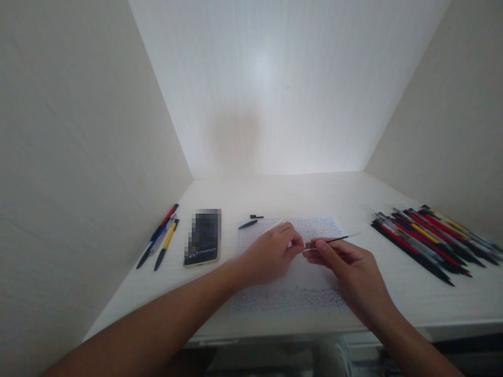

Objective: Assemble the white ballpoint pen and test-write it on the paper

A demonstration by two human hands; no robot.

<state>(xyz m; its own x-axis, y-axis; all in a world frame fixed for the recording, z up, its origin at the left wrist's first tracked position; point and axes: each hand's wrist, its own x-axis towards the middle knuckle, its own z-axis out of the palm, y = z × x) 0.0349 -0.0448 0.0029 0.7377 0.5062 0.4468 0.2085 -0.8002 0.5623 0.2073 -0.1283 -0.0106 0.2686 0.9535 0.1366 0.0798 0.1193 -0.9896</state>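
Note:
My right hand (346,262) is closed, pinching a thin pen refill (338,239) with a dark ink section and a clear tail pointing right. Against the refill's left end, the thumb and fingertips of my left hand (275,251) are pressed together; whatever lies in that pinch is too small to make out. Both hands are over a sheet of paper (314,226) covered in rows of handwriting. Beyond my left hand lie a black tapered pen part (247,224) and a small black clip piece (256,216). A whitish tube-like shape shows partly behind my left knuckles.
A phone (203,235) lies left of the paper. Several pens (167,243) rest near the left panel. On the right is a big spread of pens (432,241) in red, black, yellow and grey. White panels enclose the desk (298,193) on three sides.

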